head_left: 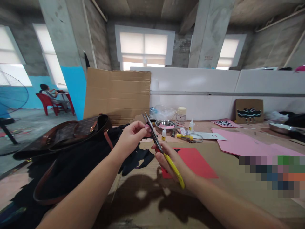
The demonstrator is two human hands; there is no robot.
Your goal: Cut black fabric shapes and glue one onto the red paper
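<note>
Scissors with yellow handles (172, 168) are in my right hand (172, 160), whose fingers are wrapped round them, blades pointing up and to the left. Beside the blades is my left hand (132, 136), its fingertips pinched on a small pink piece (147, 127) that is mostly hidden. The blades look slightly apart near that piece. Behind my right hand a red sheet (197, 163) lies on the cardboard-coloured work surface (226, 184). Black cut scraps (140, 156) lie just below my left hand.
At the left lies a brown bag (78, 130) with black cloth. Behind my hands stand glue bottles (164, 134), a metal bowl (165, 124) and a jar (180, 117). Pink sheets (243, 143) spread to the right. A cardboard panel (119, 95) stands behind. A person (53, 95) sits far left.
</note>
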